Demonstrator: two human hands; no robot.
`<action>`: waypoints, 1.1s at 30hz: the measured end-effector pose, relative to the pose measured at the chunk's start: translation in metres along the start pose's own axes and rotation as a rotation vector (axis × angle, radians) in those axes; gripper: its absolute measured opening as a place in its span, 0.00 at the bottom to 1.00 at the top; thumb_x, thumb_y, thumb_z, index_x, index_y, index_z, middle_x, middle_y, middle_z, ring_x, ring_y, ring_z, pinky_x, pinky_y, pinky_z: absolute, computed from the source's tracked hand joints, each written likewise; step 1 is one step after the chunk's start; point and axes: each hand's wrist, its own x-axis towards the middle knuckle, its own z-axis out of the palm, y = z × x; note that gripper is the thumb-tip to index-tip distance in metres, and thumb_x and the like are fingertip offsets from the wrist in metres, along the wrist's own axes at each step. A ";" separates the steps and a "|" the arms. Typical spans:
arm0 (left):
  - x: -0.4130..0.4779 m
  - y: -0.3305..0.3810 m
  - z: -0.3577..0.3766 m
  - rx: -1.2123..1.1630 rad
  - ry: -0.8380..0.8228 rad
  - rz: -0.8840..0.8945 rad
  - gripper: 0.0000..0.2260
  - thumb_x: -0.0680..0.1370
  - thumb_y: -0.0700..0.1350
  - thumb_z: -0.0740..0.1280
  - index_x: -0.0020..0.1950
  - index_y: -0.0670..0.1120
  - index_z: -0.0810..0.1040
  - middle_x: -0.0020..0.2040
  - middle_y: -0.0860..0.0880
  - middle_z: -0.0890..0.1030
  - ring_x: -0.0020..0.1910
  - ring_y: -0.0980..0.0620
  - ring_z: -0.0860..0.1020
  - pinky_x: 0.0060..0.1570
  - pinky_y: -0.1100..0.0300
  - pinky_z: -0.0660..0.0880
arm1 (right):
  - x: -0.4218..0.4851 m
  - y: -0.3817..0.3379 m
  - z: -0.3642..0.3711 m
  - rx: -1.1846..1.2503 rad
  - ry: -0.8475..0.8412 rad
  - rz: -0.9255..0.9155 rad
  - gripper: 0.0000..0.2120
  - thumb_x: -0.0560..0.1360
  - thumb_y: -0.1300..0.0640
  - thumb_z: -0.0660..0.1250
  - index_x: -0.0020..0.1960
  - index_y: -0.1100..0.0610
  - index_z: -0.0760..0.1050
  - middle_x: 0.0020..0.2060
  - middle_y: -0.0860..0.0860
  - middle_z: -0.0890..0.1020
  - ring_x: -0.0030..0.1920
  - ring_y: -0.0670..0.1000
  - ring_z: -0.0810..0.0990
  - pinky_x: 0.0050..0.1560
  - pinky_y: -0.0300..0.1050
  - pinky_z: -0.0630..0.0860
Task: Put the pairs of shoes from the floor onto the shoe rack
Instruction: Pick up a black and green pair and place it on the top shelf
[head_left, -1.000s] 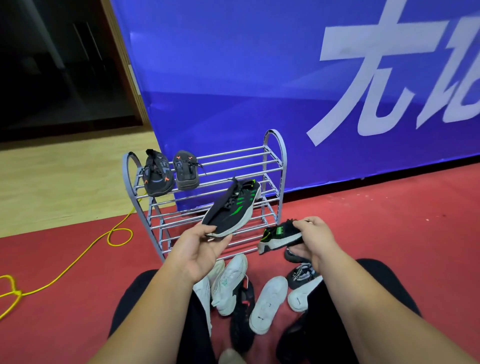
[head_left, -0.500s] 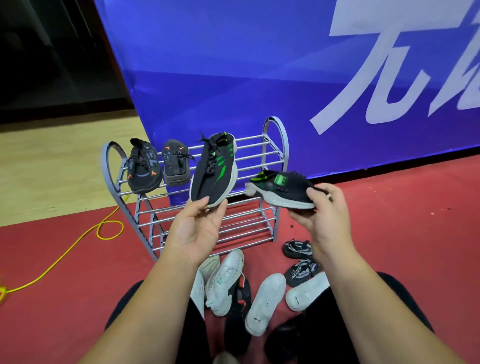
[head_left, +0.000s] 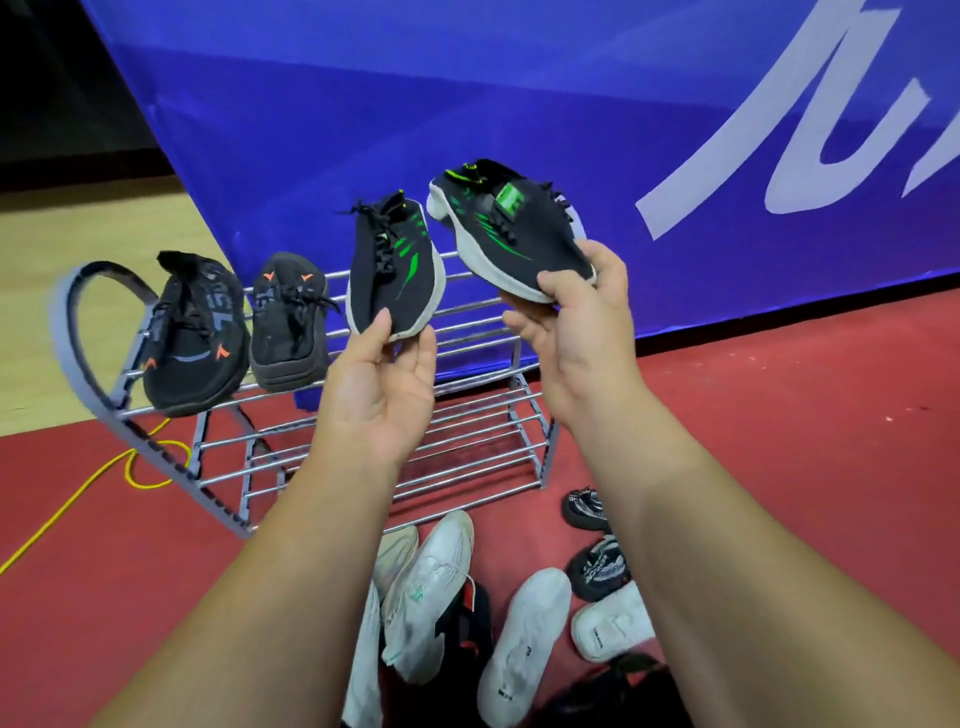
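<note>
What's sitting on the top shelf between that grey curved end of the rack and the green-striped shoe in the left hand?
The head view shows a pair of black shoes with orange marks resting side by side there.

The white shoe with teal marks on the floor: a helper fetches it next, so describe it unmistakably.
Start at the metal shoe rack and look down at the red floor before it. Among the shoe pile, the white shoe with teal marks lies left of the plain white shoe; only it shows teal.

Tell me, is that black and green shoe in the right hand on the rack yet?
Not yet: the right hand holds the black-green shoe above the rack.
</note>
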 end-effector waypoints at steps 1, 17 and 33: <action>0.005 -0.004 -0.005 -0.020 0.010 0.001 0.20 0.81 0.37 0.67 0.73 0.42 0.74 0.63 0.46 0.83 0.59 0.47 0.84 0.61 0.53 0.79 | 0.006 0.008 0.001 0.001 -0.001 0.008 0.21 0.78 0.67 0.63 0.67 0.51 0.70 0.59 0.55 0.80 0.47 0.59 0.87 0.44 0.50 0.83; 0.066 -0.007 -0.029 0.635 0.020 0.103 0.15 0.78 0.38 0.72 0.64 0.38 0.79 0.57 0.43 0.86 0.58 0.46 0.84 0.59 0.53 0.81 | 0.057 0.079 -0.016 -0.361 0.100 0.193 0.15 0.78 0.56 0.73 0.58 0.61 0.73 0.49 0.60 0.85 0.44 0.58 0.89 0.44 0.50 0.86; 0.061 -0.009 -0.033 0.877 0.077 0.140 0.41 0.77 0.40 0.72 0.80 0.61 0.51 0.55 0.45 0.83 0.45 0.47 0.87 0.47 0.52 0.84 | 0.066 0.077 -0.022 -0.304 0.062 0.154 0.12 0.83 0.57 0.61 0.65 0.53 0.72 0.37 0.56 0.76 0.31 0.51 0.78 0.30 0.42 0.74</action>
